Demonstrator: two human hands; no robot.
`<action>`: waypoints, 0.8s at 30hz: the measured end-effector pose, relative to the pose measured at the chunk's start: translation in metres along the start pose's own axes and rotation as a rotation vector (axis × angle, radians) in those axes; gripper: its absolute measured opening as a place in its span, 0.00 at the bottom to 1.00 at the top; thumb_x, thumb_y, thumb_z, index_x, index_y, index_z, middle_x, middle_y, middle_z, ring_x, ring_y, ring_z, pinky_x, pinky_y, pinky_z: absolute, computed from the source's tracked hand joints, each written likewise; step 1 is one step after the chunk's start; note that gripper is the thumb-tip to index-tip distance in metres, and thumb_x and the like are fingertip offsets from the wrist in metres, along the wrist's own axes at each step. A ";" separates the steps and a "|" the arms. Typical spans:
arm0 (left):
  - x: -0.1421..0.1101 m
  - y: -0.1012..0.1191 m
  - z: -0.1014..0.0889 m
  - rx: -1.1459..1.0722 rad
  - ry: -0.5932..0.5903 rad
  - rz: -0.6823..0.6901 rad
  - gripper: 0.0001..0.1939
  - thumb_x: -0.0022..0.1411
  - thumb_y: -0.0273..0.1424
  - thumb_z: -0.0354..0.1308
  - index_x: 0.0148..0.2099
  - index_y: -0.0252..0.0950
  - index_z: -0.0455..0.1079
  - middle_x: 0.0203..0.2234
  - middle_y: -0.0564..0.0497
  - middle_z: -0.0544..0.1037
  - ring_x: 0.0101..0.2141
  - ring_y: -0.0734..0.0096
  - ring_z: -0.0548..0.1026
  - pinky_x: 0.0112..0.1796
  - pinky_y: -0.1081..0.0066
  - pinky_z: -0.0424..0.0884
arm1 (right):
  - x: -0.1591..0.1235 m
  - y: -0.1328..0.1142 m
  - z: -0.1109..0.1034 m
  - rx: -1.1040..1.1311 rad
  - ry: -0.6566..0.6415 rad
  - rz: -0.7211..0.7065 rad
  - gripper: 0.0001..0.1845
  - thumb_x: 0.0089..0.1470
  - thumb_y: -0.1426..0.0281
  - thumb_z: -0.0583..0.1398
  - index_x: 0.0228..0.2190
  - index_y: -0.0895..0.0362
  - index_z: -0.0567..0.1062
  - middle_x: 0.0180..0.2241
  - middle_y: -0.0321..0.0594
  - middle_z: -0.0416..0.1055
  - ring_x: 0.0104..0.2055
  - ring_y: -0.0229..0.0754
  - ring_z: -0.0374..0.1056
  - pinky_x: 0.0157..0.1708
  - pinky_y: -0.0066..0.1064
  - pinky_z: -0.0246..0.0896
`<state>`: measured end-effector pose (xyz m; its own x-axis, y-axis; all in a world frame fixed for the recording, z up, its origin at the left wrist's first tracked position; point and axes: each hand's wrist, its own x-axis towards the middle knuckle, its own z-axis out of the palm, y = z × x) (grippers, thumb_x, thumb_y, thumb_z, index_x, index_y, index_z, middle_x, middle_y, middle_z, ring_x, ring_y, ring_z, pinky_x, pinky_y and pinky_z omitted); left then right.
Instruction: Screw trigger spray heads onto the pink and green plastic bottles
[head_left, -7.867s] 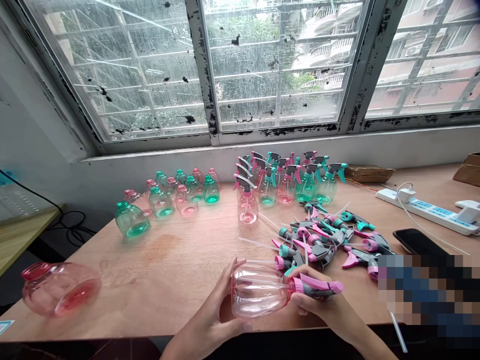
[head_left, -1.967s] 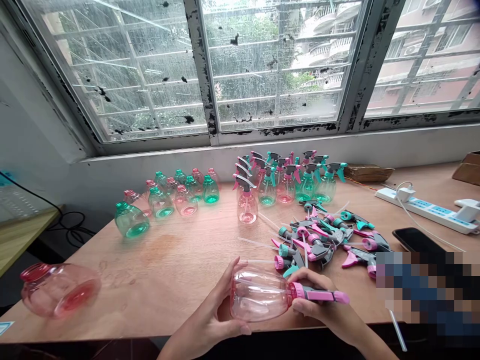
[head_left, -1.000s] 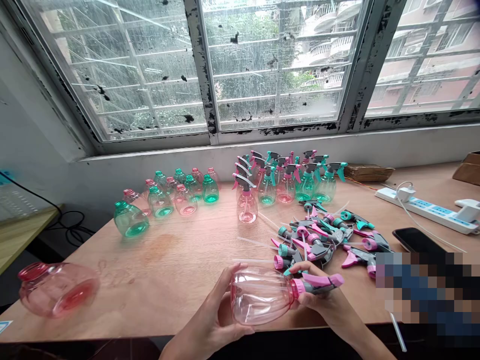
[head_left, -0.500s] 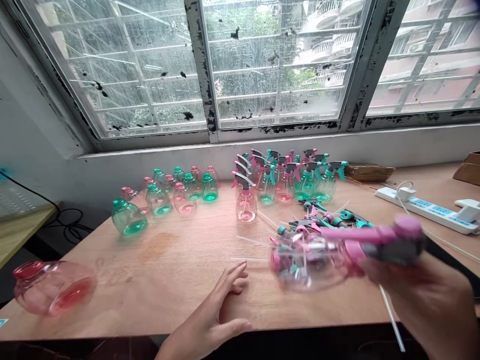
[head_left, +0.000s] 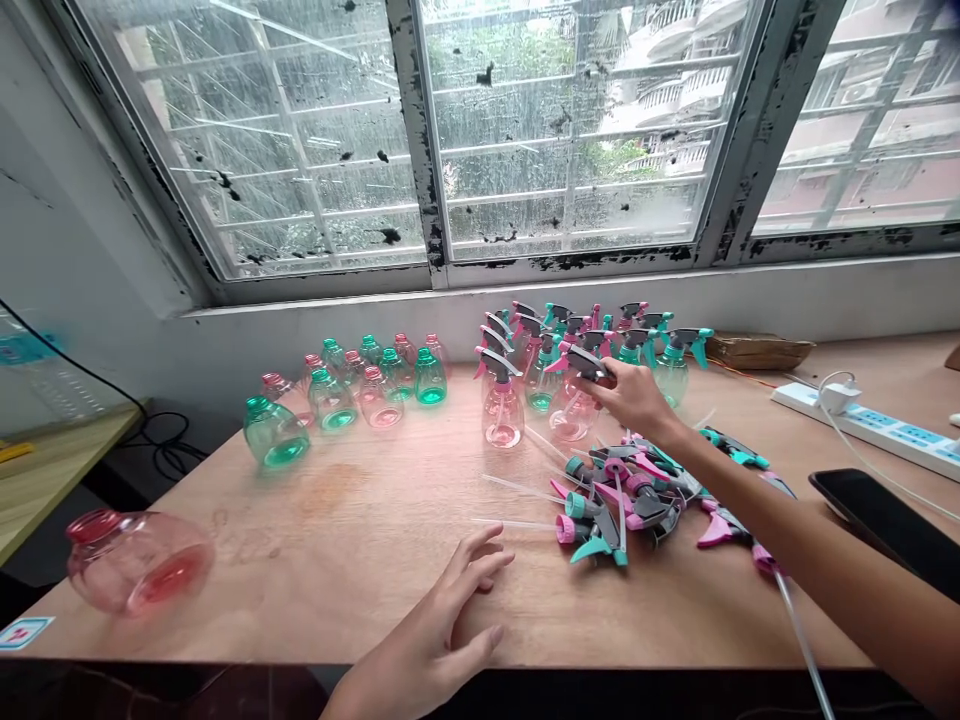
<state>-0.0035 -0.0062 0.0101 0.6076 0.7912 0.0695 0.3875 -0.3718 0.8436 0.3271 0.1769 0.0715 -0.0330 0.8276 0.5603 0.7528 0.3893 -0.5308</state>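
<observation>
Head view: I read the right hand clasping the grey sprayer head of a clear pink bottle, upright on the table just beyond the loose heads; the left hand lies open, holding nothing; those heads are too tangled for me to count; one lidless pink bottle lies on its side at far left.

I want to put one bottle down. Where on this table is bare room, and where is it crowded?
Bare wood lies between the tipped pink bottle, the green bottle and the left hand. Another patch lies before the loose sprayer heads. Crowded: those heads and the bottle rows by the window, where the right hand reaches.
</observation>
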 end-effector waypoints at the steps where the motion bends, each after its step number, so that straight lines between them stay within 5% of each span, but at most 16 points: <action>1: 0.000 0.000 0.000 0.010 -0.003 0.001 0.31 0.67 0.24 0.55 0.68 0.49 0.58 0.72 0.48 0.49 0.69 0.49 0.53 0.62 0.54 0.63 | 0.002 0.003 0.005 0.005 -0.004 0.004 0.23 0.57 0.47 0.60 0.28 0.54 0.73 0.20 0.41 0.77 0.22 0.49 0.75 0.23 0.32 0.59; 13: 0.001 -0.001 -0.001 0.038 -0.030 -0.025 0.31 0.68 0.26 0.57 0.68 0.53 0.58 0.72 0.50 0.48 0.69 0.49 0.51 0.63 0.54 0.61 | 0.031 0.011 0.034 0.043 -0.102 0.009 0.25 0.59 0.46 0.59 0.23 0.53 0.68 0.17 0.41 0.78 0.21 0.49 0.76 0.22 0.31 0.62; 17: 0.000 -0.003 -0.001 -0.099 0.015 -0.032 0.32 0.70 0.29 0.57 0.71 0.53 0.52 0.72 0.48 0.50 0.65 0.52 0.62 0.61 0.54 0.64 | 0.033 0.013 0.034 0.031 -0.147 0.002 0.23 0.59 0.47 0.60 0.31 0.55 0.73 0.21 0.41 0.80 0.23 0.48 0.77 0.24 0.31 0.64; 21: 0.001 -0.002 -0.001 -0.157 0.024 -0.025 0.30 0.70 0.31 0.57 0.70 0.52 0.54 0.70 0.48 0.55 0.62 0.53 0.65 0.61 0.54 0.64 | 0.019 0.005 0.014 -0.035 -0.136 0.002 0.31 0.57 0.47 0.62 0.50 0.58 0.71 0.33 0.48 0.83 0.28 0.52 0.78 0.27 0.35 0.65; 24: 0.002 -0.002 0.001 -0.182 0.028 -0.016 0.28 0.71 0.31 0.56 0.69 0.52 0.56 0.69 0.48 0.57 0.61 0.56 0.66 0.61 0.56 0.64 | -0.012 -0.018 -0.021 -0.065 -0.128 -0.018 0.30 0.58 0.45 0.59 0.49 0.55 0.73 0.38 0.49 0.83 0.31 0.55 0.77 0.28 0.37 0.65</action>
<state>-0.0029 -0.0044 0.0081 0.5820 0.8103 0.0680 0.2637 -0.2672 0.9269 0.3281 0.1513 0.0879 -0.1270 0.8672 0.4816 0.7925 0.3807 -0.4765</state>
